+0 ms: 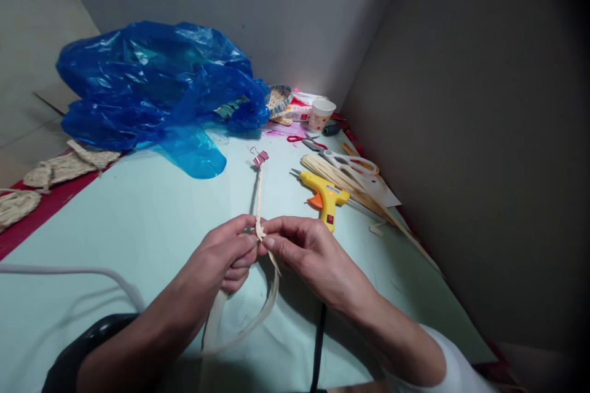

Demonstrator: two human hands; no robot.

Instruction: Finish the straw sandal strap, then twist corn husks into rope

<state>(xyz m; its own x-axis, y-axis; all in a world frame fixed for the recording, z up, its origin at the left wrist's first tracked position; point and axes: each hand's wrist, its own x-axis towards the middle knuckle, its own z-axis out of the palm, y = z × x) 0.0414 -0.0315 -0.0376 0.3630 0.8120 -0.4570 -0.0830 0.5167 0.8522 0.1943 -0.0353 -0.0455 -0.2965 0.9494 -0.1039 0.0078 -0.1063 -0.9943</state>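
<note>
A thin pale braided strip (259, 193) runs up from my fingers to a pink binder clip (260, 158) at its far end. My left hand (233, 253) pinches the strip's near end from the left. From the right, my right hand (306, 249) pinches the same spot between thumb and fingers, close beside the left fingertips. Loose flat strands (270, 304) hang and curl below both hands. Just beyond my right hand lies a yellow glue gun (328, 195) with an orange trigger.
A big blue plastic bag (157, 83) covers the back left. Toward the back right are a paper cup (321, 114), a woven basket (279, 100), white-handled scissors (350, 163) and a bundle of dry strands (336, 177). Braided pieces (69, 167) lie at the left edge.
</note>
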